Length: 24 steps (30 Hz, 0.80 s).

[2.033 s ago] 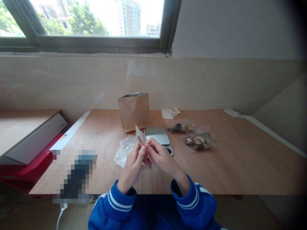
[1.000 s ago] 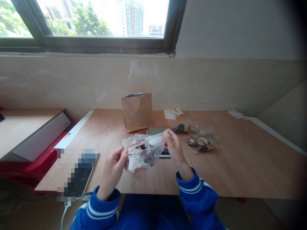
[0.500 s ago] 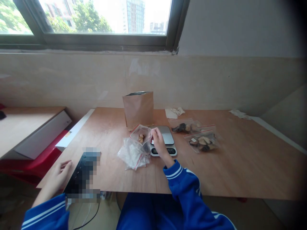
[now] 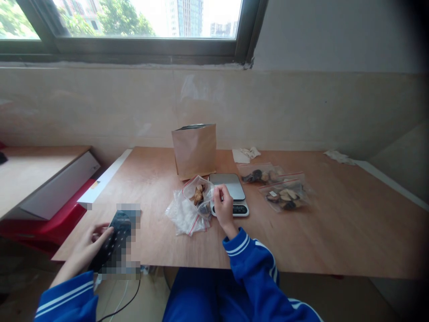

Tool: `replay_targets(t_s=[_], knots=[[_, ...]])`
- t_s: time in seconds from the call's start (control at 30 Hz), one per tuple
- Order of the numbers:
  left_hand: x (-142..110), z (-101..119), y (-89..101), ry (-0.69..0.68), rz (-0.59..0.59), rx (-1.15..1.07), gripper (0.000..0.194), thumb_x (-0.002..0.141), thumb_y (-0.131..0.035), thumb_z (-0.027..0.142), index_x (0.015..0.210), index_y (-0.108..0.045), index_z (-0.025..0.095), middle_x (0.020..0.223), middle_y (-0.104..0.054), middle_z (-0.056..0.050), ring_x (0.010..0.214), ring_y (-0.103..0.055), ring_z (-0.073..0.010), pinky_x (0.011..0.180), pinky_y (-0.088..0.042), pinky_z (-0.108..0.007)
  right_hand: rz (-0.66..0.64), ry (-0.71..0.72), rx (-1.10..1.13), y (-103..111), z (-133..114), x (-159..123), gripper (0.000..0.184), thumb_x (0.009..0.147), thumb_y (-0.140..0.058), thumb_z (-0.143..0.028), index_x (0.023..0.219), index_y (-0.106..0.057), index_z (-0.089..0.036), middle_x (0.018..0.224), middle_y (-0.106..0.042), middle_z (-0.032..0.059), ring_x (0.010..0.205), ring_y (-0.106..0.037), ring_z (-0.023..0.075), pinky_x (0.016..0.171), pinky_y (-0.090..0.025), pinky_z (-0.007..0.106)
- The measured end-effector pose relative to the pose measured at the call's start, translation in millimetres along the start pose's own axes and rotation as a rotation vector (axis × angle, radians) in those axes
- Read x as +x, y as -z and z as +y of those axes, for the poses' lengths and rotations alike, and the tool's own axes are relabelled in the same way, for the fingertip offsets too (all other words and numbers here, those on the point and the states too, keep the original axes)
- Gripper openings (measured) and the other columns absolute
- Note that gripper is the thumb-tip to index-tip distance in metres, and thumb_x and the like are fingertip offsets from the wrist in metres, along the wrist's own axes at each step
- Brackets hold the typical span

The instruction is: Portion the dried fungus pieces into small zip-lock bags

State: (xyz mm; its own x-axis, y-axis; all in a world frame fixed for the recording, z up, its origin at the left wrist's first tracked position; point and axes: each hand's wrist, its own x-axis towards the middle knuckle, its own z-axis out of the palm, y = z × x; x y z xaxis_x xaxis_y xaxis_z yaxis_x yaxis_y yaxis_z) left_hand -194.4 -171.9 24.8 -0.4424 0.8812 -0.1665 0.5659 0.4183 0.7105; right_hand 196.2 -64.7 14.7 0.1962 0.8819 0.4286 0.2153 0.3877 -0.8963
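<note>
I see the right hand [image 4: 224, 207] pinching a clear bag [image 4: 207, 193]; the left hand [image 4: 90, 246] touches a dark device [image 4: 118, 236], its fingers' grip unclear.

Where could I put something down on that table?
The table is bare right of and in front of the filled bags, and between the dark device and loose bags. The middle's crowded: scale, open bag, brown pouch, right hand.
</note>
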Motion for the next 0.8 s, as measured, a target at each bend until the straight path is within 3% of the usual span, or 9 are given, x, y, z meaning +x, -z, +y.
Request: replay_targets(t_s=[0.13, 0.23, 0.33, 0.53, 0.63, 0.8], knots=[[-2, 11, -5.1, 0.056, 0.028, 0.054, 0.074, 0.064, -0.059, 0.075, 0.108, -0.057, 0.016, 0.098, -0.064, -0.011, 0.097, -0.062, -0.0344, 0.084, -0.050, -0.047, 0.033, -0.022, 0.015, 3, 0, 0, 0.029, 0.094, -0.041, -0.040, 0.072, -0.043, -0.022, 0.065, -0.046, -0.0046, 0.060, -0.044, 0.0128, 0.061, -0.035, 0.024], [-2, 18, -9.9, 0.033, 0.056, 0.195, 0.081, 0.056, -0.067, 0.073, 0.109, -0.054, 0.013, 0.100, -0.061, -0.015, 0.102, -0.059, -0.0388, 0.087, -0.048, -0.052, 0.040, -0.026, 0.025, 3, 1, 0, 0.030, 0.094, -0.042, -0.041, 0.071, -0.043, -0.022, 0.065, -0.047, -0.0044, 0.060, -0.043, 0.0127, 0.060, -0.035, 0.024], [-2, 18, -10.8, 0.012, 0.043, 0.247, 0.084, 0.057, -0.065, 0.074, 0.111, -0.052, 0.012, 0.105, -0.058, -0.017, 0.107, -0.057, -0.0395, 0.089, -0.048, -0.051, 0.040, -0.035, 0.032, 3, 1, 0, 0.031, 0.094, -0.042, -0.041, 0.070, -0.043, -0.022, 0.064, -0.046, -0.0043, 0.060, -0.043, 0.0127, 0.060, -0.035, 0.024], [-11, 13, -6.4, 0.002, 0.008, 0.019, 0.088, 0.048, -0.075, 0.067, 0.115, -0.053, 0.014, 0.110, -0.059, -0.014, 0.103, -0.061, -0.0356, 0.087, -0.052, -0.048, 0.053, -0.048, 0.041, 3, 3, 0, 0.031, 0.093, -0.042, -0.044, 0.072, -0.044, -0.022, 0.063, -0.046, -0.0050, 0.060, -0.044, 0.0126, 0.061, -0.036, 0.024], [-13, 10, -2.6, 0.036, -0.011, -0.025, 0.089, 0.052, -0.072, 0.069, 0.119, -0.052, 0.015, 0.115, -0.057, -0.016, 0.108, -0.059, -0.0373, 0.090, -0.051, -0.050, 0.059, -0.045, 0.050, 3, 4, 0, 0.031, 0.093, -0.042, -0.045, 0.072, -0.044, -0.022, 0.063, -0.046, -0.0050, 0.060, -0.044, 0.0128, 0.061, -0.036, 0.024], [-12, -2, 8.2, 0.108, -0.182, -0.198, 0.088, 0.060, -0.071, 0.064, 0.131, -0.046, 0.019, 0.106, -0.062, -0.012, 0.104, -0.062, -0.0348, 0.086, -0.054, -0.045, 0.094, -0.046, 0.077, 4, 5, 0, 0.032, 0.093, -0.043, -0.044, 0.071, -0.043, -0.022, 0.062, -0.044, -0.0054, 0.058, -0.042, 0.0126, 0.059, -0.035, 0.024]])
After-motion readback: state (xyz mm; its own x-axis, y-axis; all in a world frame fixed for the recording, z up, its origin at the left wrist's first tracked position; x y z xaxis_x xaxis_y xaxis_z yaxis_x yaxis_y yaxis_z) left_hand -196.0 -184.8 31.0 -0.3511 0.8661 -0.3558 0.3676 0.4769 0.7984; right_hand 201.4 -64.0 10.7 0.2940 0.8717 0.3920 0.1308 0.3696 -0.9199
